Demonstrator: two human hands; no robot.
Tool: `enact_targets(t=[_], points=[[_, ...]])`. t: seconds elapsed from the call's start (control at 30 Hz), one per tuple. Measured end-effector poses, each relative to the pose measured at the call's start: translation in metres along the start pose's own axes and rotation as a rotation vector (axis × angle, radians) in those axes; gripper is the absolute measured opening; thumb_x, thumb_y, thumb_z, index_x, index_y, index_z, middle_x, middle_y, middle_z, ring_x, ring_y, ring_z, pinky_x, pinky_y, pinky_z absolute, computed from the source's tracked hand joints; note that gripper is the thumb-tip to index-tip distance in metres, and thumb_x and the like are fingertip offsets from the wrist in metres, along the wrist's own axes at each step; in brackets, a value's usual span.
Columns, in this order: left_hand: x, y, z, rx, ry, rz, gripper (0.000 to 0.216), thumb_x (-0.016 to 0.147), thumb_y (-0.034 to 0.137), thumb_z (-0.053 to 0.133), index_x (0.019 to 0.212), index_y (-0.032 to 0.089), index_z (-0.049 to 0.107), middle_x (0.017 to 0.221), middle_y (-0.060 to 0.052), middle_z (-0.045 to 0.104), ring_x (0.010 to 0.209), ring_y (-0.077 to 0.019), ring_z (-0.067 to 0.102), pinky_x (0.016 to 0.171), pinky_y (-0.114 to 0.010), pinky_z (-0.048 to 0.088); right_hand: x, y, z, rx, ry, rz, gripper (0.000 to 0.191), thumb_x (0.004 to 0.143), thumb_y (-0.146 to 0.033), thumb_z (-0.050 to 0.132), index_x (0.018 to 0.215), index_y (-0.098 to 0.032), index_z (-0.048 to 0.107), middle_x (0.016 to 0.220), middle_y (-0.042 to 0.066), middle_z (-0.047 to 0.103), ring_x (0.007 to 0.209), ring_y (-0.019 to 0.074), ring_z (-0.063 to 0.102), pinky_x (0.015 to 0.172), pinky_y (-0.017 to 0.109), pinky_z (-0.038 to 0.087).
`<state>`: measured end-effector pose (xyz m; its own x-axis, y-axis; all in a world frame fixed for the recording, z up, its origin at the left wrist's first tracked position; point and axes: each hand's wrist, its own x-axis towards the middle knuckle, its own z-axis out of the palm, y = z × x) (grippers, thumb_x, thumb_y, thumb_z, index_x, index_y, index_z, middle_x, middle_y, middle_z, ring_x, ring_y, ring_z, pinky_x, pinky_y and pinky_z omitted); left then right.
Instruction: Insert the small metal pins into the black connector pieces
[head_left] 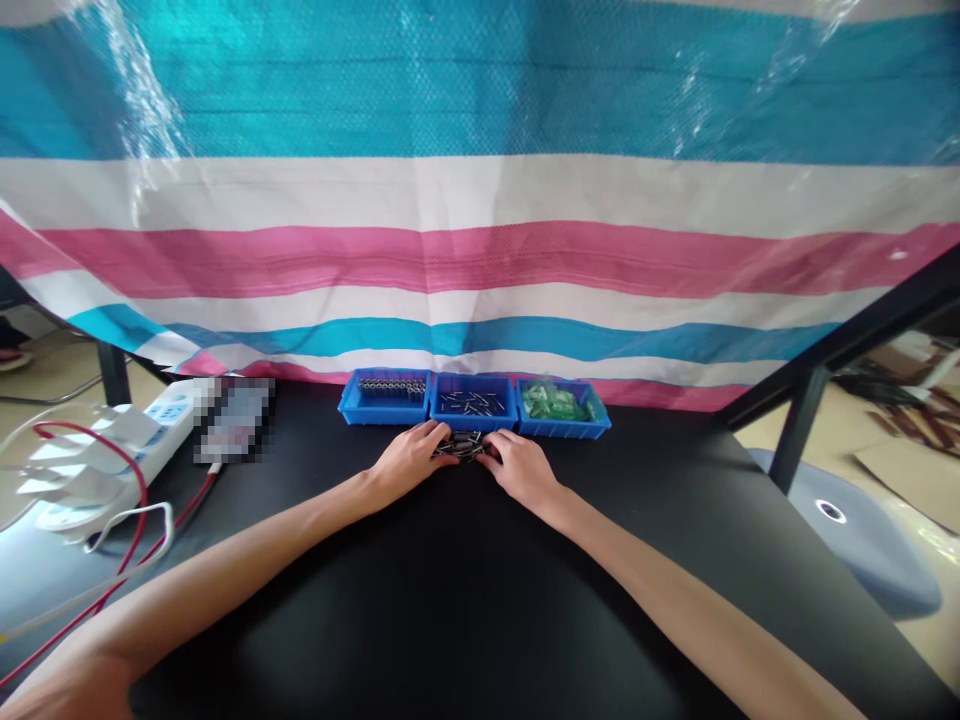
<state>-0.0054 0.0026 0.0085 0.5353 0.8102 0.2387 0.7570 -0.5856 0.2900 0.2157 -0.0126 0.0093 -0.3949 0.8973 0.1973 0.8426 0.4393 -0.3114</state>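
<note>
A loose pile of small, dark and silvery metal pieces (462,447), slim and screw-like, lies on the black table just in front of the middle blue bin (474,417). My left hand (410,458) cups the pile from the left, its thumb and fingers curled round that edge. From the other side, my right hand (523,465) closes on the pile with bent fingers. Some pieces are hidden under the fingertips. Scattered thin metal pins (474,403) lie inside the middle bin.
The left blue bin (384,411) has short metal cylinders lined up in rows; the right one (564,428) holds green and clear plastic packets. A power strip (161,430) with white plugs and a red cable stands at left, beside a pixelated device (235,420). Striped sheeting (480,260) hangs behind.
</note>
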Motion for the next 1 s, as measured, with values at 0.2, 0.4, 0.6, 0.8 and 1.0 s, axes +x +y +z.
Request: enact_targets(t=[0.2, 0.4, 0.6, 0.8, 1.0], points=[[-0.0005, -0.0004, -0.0001, -0.023, 0.010, 0.008, 0.029, 0.086, 0.044, 0.059, 0.098, 0.019, 0.051, 0.091, -0.004, 0.059, 0.080, -0.0180, 0.060, 0.068, -0.028, 0.048, 0.0021, -0.0014, -0.0005, 0.031, 0.021, 0.033, 0.010, 0.088, -0.028, 0.059, 0.094, -0.020, 0.060, 0.090, 0.003, 0.066, 0.074, 0.0162, 0.063, 0.062, 0.026, 0.040], [-0.0008, -0.0003, -0.0004, -0.056, 0.022, 0.017, 0.028, 0.087, 0.044, 0.057, 0.099, 0.019, 0.052, 0.092, -0.004, 0.059, 0.080, -0.0179, 0.060, 0.069, -0.028, 0.048, 0.0036, -0.0001, 0.0009, 0.050, 0.039, 0.030, 0.008, 0.089, -0.027, 0.058, 0.090, -0.020, 0.061, 0.086, 0.002, 0.067, 0.074, 0.0161, 0.063, 0.062, 0.026, 0.040], [-0.0016, 0.0011, -0.0007, -0.062, 0.027, 0.019, 0.027, 0.088, 0.043, 0.056, 0.099, 0.019, 0.053, 0.092, -0.004, 0.059, 0.080, -0.0176, 0.060, 0.068, -0.028, 0.049, 0.0030, 0.0010, 0.0005, 0.109, 0.078, 0.034, 0.007, 0.089, -0.025, 0.057, 0.087, -0.020, 0.062, 0.083, 0.002, 0.067, 0.073, 0.0157, 0.063, 0.064, 0.025, 0.042], [-0.0019, 0.0011, 0.0002, -0.032, 0.033, 0.040, 0.026, 0.088, 0.042, 0.056, 0.098, 0.019, 0.052, 0.093, -0.004, 0.058, 0.081, -0.0171, 0.061, 0.069, -0.027, 0.050, 0.0030, 0.0025, 0.0014, 0.141, 0.102, 0.023, 0.008, 0.088, -0.024, 0.059, 0.082, -0.020, 0.062, 0.080, 0.001, 0.066, 0.071, 0.0152, 0.062, 0.064, 0.025, 0.041], [-0.0032, 0.0013, -0.0008, -0.047, 0.052, 0.060, 0.027, 0.089, 0.044, 0.054, 0.098, 0.019, 0.053, 0.091, -0.004, 0.057, 0.080, -0.0163, 0.060, 0.068, -0.027, 0.050, 0.0030, 0.0003, 0.0011, 0.197, 0.114, 0.024, 0.010, 0.088, -0.024, 0.059, 0.079, -0.019, 0.061, 0.080, 0.001, 0.063, 0.070, 0.0140, 0.061, 0.065, 0.024, 0.043]])
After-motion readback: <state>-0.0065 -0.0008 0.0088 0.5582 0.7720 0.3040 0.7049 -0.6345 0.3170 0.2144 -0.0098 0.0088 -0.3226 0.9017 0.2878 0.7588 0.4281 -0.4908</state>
